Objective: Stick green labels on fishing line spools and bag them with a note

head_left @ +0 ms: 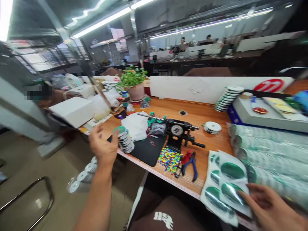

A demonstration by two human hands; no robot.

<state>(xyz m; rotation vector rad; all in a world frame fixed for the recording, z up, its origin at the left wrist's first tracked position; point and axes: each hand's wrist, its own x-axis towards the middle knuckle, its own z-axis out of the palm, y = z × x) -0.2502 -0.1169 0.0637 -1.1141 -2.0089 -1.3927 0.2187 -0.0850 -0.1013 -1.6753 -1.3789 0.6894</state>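
At the right front edge of the bench (213,142), green-disc sheets (232,170) lie beside wrapped spools (271,155), the right hand (267,200) half-curled with its thumb over their margin (whether it pinches cannot be told). Step in hand appears to be handling the sheets; the next move calls for a sure hold on 1 edge. Left hand (104,144), loosely spread and apparently empty, is near the spool stack (125,142).

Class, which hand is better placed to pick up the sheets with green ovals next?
Likely the right hand: it is at the sheets, while the left hand is farther off, beside the stacked spools.
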